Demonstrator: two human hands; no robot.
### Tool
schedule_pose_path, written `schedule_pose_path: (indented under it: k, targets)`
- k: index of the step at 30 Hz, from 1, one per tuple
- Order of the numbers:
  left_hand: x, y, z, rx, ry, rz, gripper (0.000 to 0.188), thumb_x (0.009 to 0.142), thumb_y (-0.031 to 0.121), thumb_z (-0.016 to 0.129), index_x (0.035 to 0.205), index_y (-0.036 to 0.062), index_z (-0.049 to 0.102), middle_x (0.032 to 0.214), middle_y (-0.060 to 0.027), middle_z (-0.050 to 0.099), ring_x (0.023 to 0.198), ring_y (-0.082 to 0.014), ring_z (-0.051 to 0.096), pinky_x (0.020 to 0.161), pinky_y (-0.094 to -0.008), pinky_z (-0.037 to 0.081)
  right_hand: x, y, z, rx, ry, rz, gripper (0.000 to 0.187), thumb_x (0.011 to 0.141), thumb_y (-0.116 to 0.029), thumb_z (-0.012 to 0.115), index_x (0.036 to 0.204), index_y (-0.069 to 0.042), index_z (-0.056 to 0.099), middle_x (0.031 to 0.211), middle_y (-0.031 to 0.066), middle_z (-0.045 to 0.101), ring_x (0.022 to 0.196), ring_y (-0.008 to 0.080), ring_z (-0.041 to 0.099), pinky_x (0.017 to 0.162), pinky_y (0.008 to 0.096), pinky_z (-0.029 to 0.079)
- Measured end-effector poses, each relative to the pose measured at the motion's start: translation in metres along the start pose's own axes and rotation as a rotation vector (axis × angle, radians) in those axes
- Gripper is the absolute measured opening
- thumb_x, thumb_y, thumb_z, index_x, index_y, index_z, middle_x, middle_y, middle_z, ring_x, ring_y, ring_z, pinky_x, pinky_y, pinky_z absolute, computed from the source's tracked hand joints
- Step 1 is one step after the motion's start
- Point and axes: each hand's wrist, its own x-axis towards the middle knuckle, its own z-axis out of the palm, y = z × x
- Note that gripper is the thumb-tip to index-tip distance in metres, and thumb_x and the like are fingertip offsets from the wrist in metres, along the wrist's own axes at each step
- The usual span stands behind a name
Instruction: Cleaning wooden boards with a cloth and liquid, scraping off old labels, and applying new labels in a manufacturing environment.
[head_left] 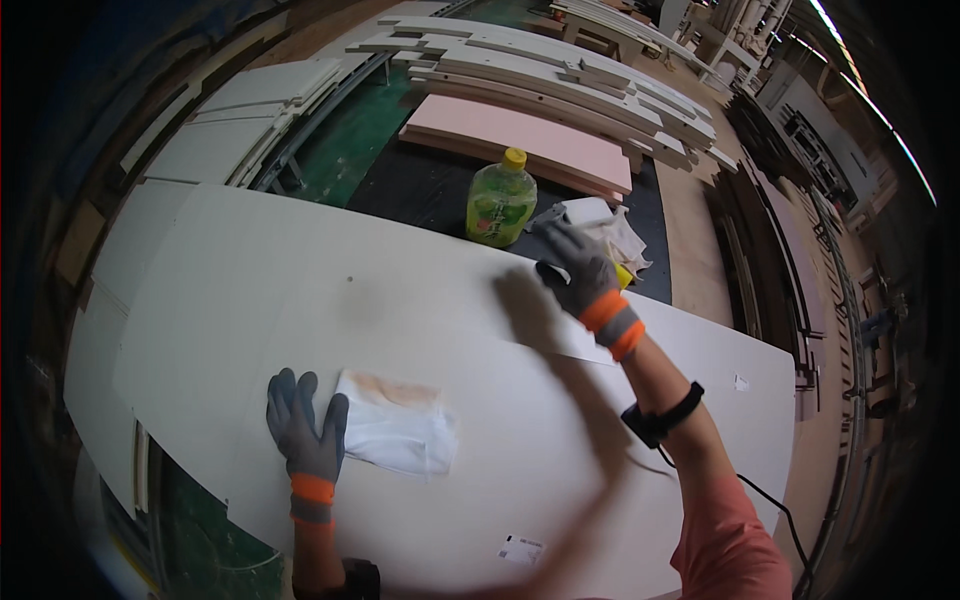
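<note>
My left hand [308,428], in a grey glove with an orange cuff, rests on a large white panel [260,300] with its fingers spread. Beside its thumb lies a folded white cloth [398,435] with a brownish stain along its far edge. My right hand [583,268], gloved alike, is raised over the panel's far edge, fingers stretched out and apparently empty. Just past its fingertips is a heap of white rags [622,240] with a white block-like thing [588,211] on it. Left of that hand stands a clear green bottle [500,205] with a yellow cap.
Behind the bottle, pink boards [520,140] lie stacked on a dark surface. Long white strips [560,85] are piled farther back. More white panels [215,135] sit at the far left. A black cable [775,505] runs by my right arm, and a small label [520,548] sticks to the panel.
</note>
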Motion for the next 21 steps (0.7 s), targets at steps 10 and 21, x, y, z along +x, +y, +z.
schedule_pose_path:
  k: [10,21]
  targets:
    - [0.024,0.0,-0.005,-0.061,-0.006,-0.122,0.034,0.088,0.034,0.066,0.1,0.0023,0.065,0.126,-0.0188,0.054,0.125,-0.0382,0.04,0.106,-0.0493,0.028,-0.054,-0.137,-0.019,0.528,-0.202,0.067,0.043,0.083,-0.026,0.064,0.122,-0.008,0.057,0.124,0.0177,0.055,0.115,0.0357,0.054,0.098,0.0418,0.045]
    - [0.022,0.066,-0.036,-0.672,-0.42,-0.107,0.032,0.082,0.008,0.073,0.111,-0.0005,0.062,0.116,-0.0125,0.064,0.108,-0.0171,0.06,0.09,-0.0294,0.05,-0.045,-0.199,0.016,0.6,-0.413,0.127,0.066,0.077,-0.043,0.074,0.129,-0.009,0.053,0.144,0.0173,0.04,0.137,0.0333,0.034,0.116,0.045,0.023]
